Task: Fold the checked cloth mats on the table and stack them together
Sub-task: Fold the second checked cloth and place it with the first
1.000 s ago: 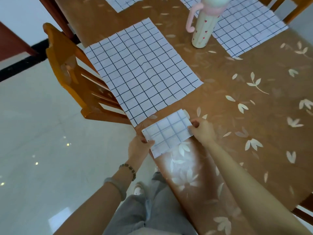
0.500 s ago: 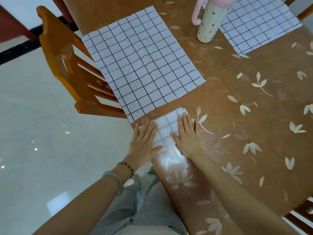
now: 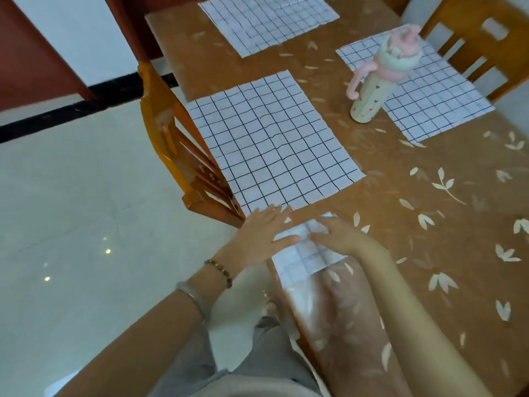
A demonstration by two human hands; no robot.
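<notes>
Checked mats [image 3: 272, 144] on leaf-print table [image 3: 429, 230] | wooden chair [image 3: 171, 144] | pale tiled floor [image 3: 71, 202]

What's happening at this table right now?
The person's right hand lies flat on a small folded white checked cloth mat at the near edge of the brown table; the left hand, fingers straight, touches its left side. The large checked mat beyond it, the far mat and the right-side mat lie unfolded. Nothing is stacked yet.

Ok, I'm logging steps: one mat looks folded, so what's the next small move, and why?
Probably pinch the near edge of the nearest flat mat with the left hand and start folding it. The folded mat lies under the right hand, and the left fingertips sit at that unfolded edge.
</notes>
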